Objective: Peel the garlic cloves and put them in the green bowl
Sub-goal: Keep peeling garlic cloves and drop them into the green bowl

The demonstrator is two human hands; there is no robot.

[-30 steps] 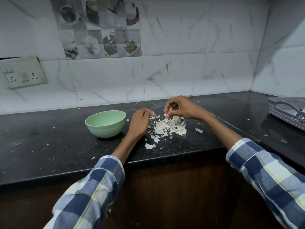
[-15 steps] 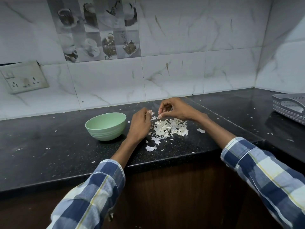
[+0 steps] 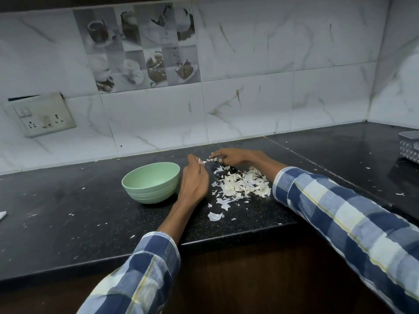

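Pale, pinkish garlic clove (image 3: 201, 161) sits pinched at the tips of the left hand (image 3: 194, 180), whose fingers curl round it just right of the green bowl (image 3: 151, 182). Just to its right, the right hand (image 3: 229, 157) pinches a small flake of papery skin (image 3: 211, 159) between thumb and fingers, held close to the clove but apart from it. Both hands hover over the far side of a heap of white peelings (image 3: 243, 185) on the black speckled worktop (image 3: 68, 223), with more loose scraps scattered nearer the front edge. The bowl stands to the left of the left hand; what it holds cannot be seen from this angle. A clove like this is likely light, firm and a little slick once bared, so it is best held by its thick middle while the dry, brittle skin is torn away from a tip. At the far right edge stands a grey perforated basket (image 3: 410, 147), and a switch and socket plate (image 3: 43, 115) hangs on the tiled wall at far left. Compared with half a second ago, the hands have drawn slightly apart, the right one now pulling a flake away, and the view has tipped lower.
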